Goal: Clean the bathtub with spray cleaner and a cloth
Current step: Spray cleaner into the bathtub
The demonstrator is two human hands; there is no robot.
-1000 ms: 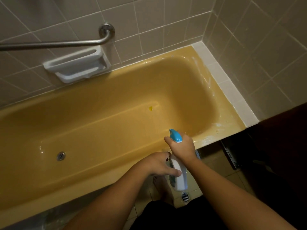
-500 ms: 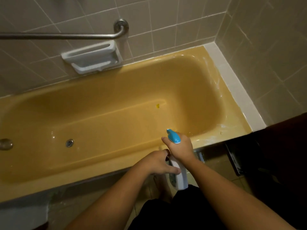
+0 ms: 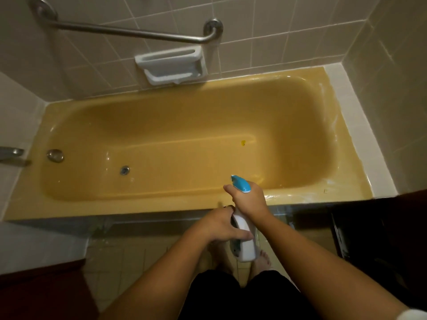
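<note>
While you hold the spray bottle (image 3: pixel 244 241) in both hands, you are at the spraying step, and I judge the task to be near its start: no cloth is in view, and the inside of the bathtub (image 3: pixel 138 207) shows no foam I can make out. Your right hand (image 3: pixel 249 202) is wrapped round the bottle's neck, just under the blue spray head (image 3: pixel 241 185). Your left hand (image 3: pixel 219 227) grips the white body lower down, with the thumb lying across it. I cannot see whether a finger is on the trigger.

The bottle hangs over the floor, just in front of the tub's near rim. Its spray head reaches over that rim and points into the basin. A small yellow spot (image 3: pixel 243 142) sits on the tub floor well beyond the nozzle, and the drain (image 3: pixel 124 170) lies off to your left.

The next move probably calls for squeezing the trigger and sweeping the nozzle along the walls and floor. After that you will need a cloth, so find where it is.
</note>
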